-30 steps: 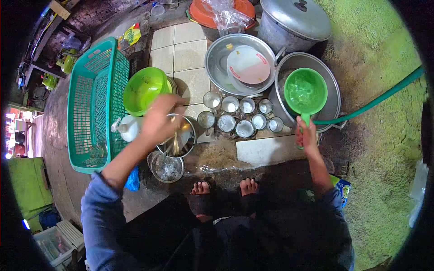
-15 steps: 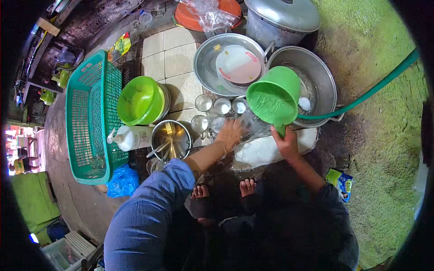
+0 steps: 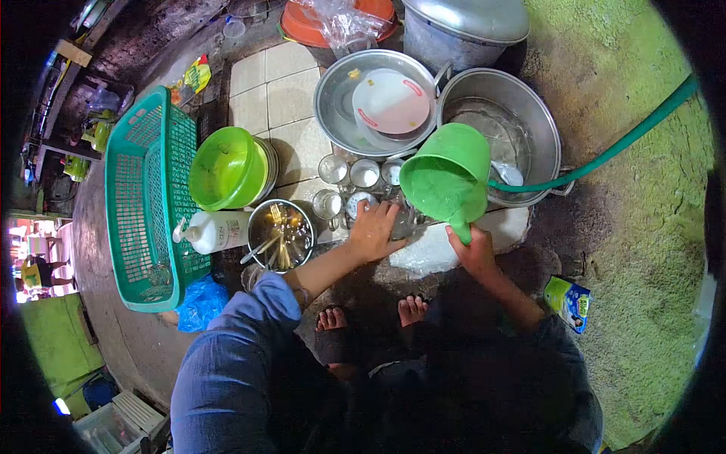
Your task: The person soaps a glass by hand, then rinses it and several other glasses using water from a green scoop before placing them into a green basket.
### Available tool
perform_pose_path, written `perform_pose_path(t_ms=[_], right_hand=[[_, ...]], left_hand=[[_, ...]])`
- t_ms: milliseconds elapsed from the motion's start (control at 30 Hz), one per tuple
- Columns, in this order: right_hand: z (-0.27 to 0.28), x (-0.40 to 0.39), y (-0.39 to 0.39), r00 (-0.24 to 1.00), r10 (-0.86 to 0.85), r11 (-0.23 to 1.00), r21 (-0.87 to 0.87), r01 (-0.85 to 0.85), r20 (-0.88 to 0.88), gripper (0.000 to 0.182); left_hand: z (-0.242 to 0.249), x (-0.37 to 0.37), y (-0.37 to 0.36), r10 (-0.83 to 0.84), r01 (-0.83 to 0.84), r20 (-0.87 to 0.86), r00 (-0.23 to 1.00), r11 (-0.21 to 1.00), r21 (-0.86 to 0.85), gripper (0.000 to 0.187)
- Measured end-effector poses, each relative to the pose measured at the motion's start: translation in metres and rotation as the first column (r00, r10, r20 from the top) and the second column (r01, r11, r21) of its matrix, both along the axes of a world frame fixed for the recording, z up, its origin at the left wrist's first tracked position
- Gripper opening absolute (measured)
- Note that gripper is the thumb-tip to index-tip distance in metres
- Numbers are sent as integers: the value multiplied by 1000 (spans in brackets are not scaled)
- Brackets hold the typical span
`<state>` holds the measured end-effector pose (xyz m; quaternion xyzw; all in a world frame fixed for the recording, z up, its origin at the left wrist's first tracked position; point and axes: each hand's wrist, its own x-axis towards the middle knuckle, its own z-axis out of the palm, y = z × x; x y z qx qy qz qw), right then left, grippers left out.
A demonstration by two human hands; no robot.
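Note:
My right hand (image 3: pixel 475 256) is wrapped round the handle of a green plastic dipper (image 3: pixel 446 170), which tilts over the right end of a group of glass mugs. Beside it, my left hand (image 3: pixel 372 233) reaches over the near mugs with fingers stretched and thumb apart; its fingertips touch or nearly touch a glass mug (image 3: pixel 358 204). More mugs (image 3: pixel 333 169) stand upright behind. A metal pot (image 3: pixel 311 240) left of my left hand contains spoons and forks in liquid. Under the dipper, a glass near my fingers is partly hidden.
Behind the mugs are a metal basin (image 3: pixel 327 106) with a plate and a large pot (image 3: pixel 554 125) crossed by a green hose (image 3: pixel 635 147). Leftward stand a green bowl (image 3: pixel 219 170), a pump bottle (image 3: pixel 210 233) and a teal basket (image 3: pixel 113 189). A white slab (image 3: pixel 423 253) lies before me.
My left hand has drawn back slightly toward me, its fingers more spread. The splash beside it has died down. The dipper stays tilted in my right hand. The view has shifted a little.

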<state>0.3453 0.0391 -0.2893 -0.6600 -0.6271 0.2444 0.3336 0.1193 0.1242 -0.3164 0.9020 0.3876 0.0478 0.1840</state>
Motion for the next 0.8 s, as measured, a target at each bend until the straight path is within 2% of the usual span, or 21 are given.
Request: perform_pose_path(t_ms=[33, 67, 100, 133, 167, 200, 233, 267, 300, 367, 400, 433, 500, 567, 633, 667, 700, 767, 800], right_hand=[[4, -3, -2, 999, -25, 1000, -19, 24, -20, 24], [4, -5, -6, 999, -28, 999, -22, 28, -21, 24], [5, -7, -11, 999, -28, 999, -43, 29, 38, 24], [7, -9, -14, 995, -25, 998, -63, 31, 96, 24], [10, -12, -17, 995, -25, 998, -63, 32, 98, 24], [17, -15, -19, 999, -37, 997, -72, 38, 13, 24], [23, -18, -20, 996, -48, 996, -81, 42, -71, 24], [27, -20, -21, 997, -46, 996, -81, 40, -70, 24], [31, -22, -22, 994, -58, 996, -68, 52, -98, 23], [39, -23, -21, 990, -71, 996, -57, 64, -124, 23], [43, -22, -19, 991, -62, 998, -1, 62, -115, 22], [45, -22, -18, 993, -53, 997, 54, 59, -105, 22], [39, -16, -17, 997, -65, 996, 59, 68, -48, 23], [38, -12, -15, 997, -79, 995, 66, 78, 11, 24], [46, -12, -9, 993, -105, 986, 135, 96, 62, 22], [44, -11, -7, 993, -106, 986, 135, 97, 60, 22], [41, -8, -6, 995, -88, 983, 165, 78, 54, 21], [40, -6, -4, 996, -71, 979, 193, 60, 50, 19], [42, -6, -3, 995, -58, 982, 183, 42, 80, 18]], left_hand=[[5, -1, 1, 41, -37, 47, 998, 996, -76, 63], [4, -2, 3, 37, -34, 46, 998, 996, -79, 63], [2, -3, 8, 194, -159, 81, 978, 934, -320, 64], [-1, -4, 12, 350, -256, 76, 933, 800, -542, 66], [-14, -5, 13, 350, -255, 78, 934, 800, -543, 66], [-21, -4, 15, 513, -166, 218, 830, 601, -782, 67], [-27, -5, 16, 684, 9, 280, 674, 371, -928, 69], [-34, -1, 7, 805, 175, 213, 554, 137, -975, 64], [-27, -1, 3, 806, 176, 213, 552, 137, -975, 64], [-16, -2, -2, 892, 386, -12, 453, -208, -899, 60], [-21, -4, -1, 863, 418, -47, 502, -290, -861, 60], [-26, -4, -2, 864, 418, -48, 501, -291, -861, 60], [-25, 0, -2, 881, 579, -49, 471, -350, -736, 63], [-11, 0, -1, 890, 556, -70, 451, -341, -758, 65], [-3, -4, 3, 861, 602, 10, 508, -347, -719, 68], [-1, -7, 4, 884, 587, 14, 468, -299, -753, 69], [3, -6, 7, 883, 585, 13, 470, -301, -753, 69], [21, -2, 18, 769, 531, 317, 555, -34, -847, 65], [36, 2, 23, 771, 401, 271, 576, 23, -916, 61]])
